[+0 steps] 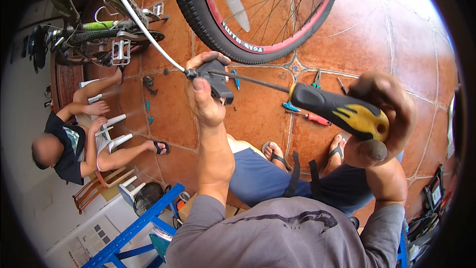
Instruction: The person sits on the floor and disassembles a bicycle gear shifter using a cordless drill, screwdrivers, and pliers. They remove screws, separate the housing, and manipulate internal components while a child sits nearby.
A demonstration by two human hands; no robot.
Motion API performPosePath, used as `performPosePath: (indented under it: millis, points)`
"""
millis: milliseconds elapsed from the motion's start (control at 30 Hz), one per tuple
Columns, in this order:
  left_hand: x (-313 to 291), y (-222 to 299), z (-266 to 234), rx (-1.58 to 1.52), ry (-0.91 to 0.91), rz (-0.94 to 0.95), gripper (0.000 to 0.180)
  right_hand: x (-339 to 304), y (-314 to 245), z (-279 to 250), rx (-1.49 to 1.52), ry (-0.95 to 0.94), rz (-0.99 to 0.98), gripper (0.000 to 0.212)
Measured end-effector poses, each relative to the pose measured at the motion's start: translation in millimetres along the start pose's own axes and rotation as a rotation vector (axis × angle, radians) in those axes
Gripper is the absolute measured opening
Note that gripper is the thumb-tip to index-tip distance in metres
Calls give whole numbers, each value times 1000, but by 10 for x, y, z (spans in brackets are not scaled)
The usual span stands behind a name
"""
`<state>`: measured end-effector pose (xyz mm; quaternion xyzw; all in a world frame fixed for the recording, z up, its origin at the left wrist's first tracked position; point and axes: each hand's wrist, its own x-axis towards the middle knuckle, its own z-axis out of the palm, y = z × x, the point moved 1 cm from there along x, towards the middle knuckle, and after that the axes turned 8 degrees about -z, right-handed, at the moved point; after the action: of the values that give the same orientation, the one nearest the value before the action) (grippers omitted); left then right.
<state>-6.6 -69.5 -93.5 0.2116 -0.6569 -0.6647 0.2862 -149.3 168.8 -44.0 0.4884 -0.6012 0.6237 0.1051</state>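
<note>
My left hand (204,103) is closed round a small black plastic part (218,88) that looks like a bicycle shifter. From its left side a white cable housing (141,25) runs up to the top edge. My right hand (399,111) grips the end of a screwdriver (342,110) with a black and yellow handle. The screwdriver's long shaft points left, and its tip meets the upper side of the black part. Whether the tip sits in a screw cannot be made out.
Just beyond my hands stands a bicycle wheel (235,44) with a red rim. Pliers (316,79), a red-handled screwdriver (317,118) and blue-handled tools lie on the tiled floor (263,99). Another person (69,144) sits at left, below a second bicycle (94,30). Blue metal framing (134,228) stands lower left.
</note>
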Motion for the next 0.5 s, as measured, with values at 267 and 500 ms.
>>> performPosePath:
  millis: [267,500]
  points:
    - [-2,-54,26,-179,12,-47,67,379,-192,-114,-114,-109,88,60]
    - [12,-22,95,-528,-71,-119,52,452,-250,-205,-218,-98,61,74]
